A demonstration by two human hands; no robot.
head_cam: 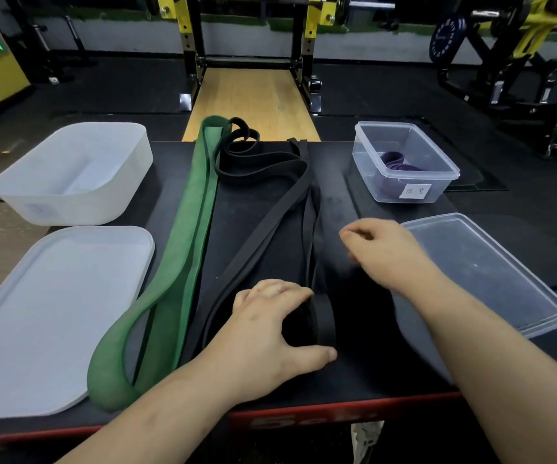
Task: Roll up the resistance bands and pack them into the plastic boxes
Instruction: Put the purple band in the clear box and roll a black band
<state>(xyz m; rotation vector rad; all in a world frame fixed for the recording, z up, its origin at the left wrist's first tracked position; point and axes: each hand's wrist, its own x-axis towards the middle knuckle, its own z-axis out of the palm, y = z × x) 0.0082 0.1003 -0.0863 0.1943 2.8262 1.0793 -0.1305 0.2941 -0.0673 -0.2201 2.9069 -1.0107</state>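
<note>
The left hand (270, 316) clasps the rolled end of the black band (322, 321) near the table's (370, 373) front edge (thumb nearest); the right hand (379, 251) hovers beside it, fingers curled, its hold unclear.

Padded bench (387, 370), centre of view. At its left rear stands an open tub (69, 172), and the tub lid (53, 313) lies flat directly before it. At the right rear stands a smaller plastic box (404, 192) with one rolled band (397, 164) inside it. The box lid (491, 272) lies flat before that box.

The left resistance band (183, 249) runs front to rear, just right of the tub and tub lid. The centre resistance bands (263, 182) lie lengthwise to its right, their far ends looped at the rear edge. At front centre a roll (317, 323) of band sits on the bench, with the left hand (270, 326) on it. The right hand (381, 252) is between the centre bands and the box lid.

Behind the bench lies a wooden platform (253, 102), and a squat rack (247, 45) stands on its far end.
</note>
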